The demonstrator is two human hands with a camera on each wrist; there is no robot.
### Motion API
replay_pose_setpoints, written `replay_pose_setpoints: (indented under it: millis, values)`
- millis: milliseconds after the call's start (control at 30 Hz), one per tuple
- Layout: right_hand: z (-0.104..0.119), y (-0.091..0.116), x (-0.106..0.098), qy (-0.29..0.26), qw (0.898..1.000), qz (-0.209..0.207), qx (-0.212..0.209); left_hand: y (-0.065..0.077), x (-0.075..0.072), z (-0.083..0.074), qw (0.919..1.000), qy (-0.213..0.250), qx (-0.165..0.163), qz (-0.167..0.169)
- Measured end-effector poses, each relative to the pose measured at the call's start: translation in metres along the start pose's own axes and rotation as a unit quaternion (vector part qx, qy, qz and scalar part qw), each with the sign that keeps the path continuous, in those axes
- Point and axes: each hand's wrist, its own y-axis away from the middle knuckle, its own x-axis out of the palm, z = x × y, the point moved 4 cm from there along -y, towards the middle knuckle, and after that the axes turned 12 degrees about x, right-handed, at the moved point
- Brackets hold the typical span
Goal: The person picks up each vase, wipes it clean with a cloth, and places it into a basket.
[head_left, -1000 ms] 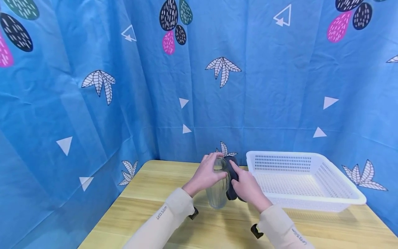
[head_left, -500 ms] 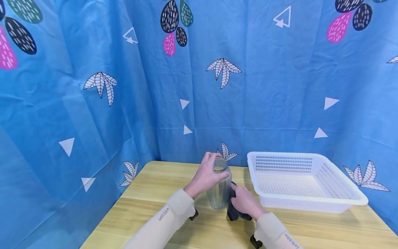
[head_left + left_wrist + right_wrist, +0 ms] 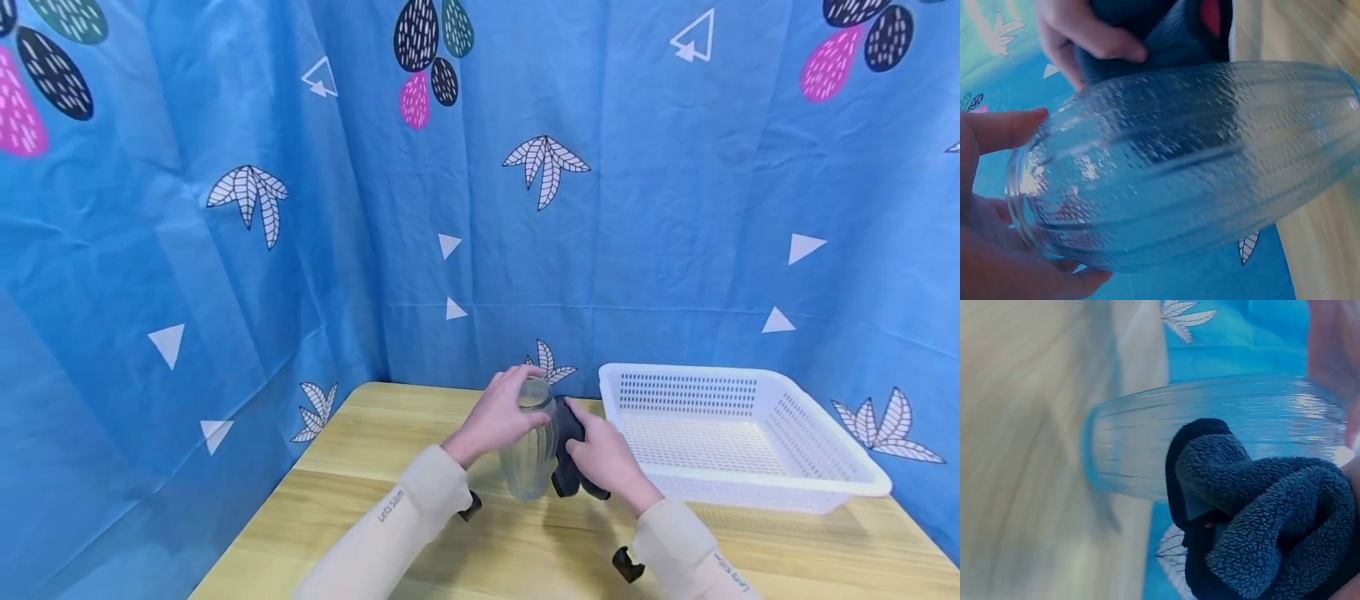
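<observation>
A clear ribbed glass vase (image 3: 528,458) stands upright on the wooden table. My left hand (image 3: 501,417) grips it around the neck, thumb and fingers on either side of the rim. In the left wrist view the vase (image 3: 1179,169) shows a textured surface with long ridges. My right hand (image 3: 606,454) holds a folded dark grey cloth (image 3: 567,450) against the right side of the vase. Seen from the right wrist, the cloth (image 3: 1266,512) is fuzzy, bunched up and edged in black, overlapping the vase's side.
Right of the hands sits a white perforated plastic basket (image 3: 750,492) on the wooden table (image 3: 360,517). A blue patterned curtain (image 3: 487,208) hangs behind the table and along its left side.
My right hand slid the cloth down along the vase, then moved it back up partway. The left hand keeps its grip at the neck, and the vase stays put.
</observation>
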Motion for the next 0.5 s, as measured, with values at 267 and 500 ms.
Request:
replay_pose_setpoints:
  millis: [267,500]
  values:
    - [0.019,0.003,-0.020,-0.031,0.996,-0.073,-0.038,-0.002,0.004,0.003,0.9971,0.067,0.016,0.033]
    - [0.018,0.003,-0.009,0.019,0.998,-0.043,-0.038,-0.003,0.007,0.007,0.9977,0.054,0.036,0.018]
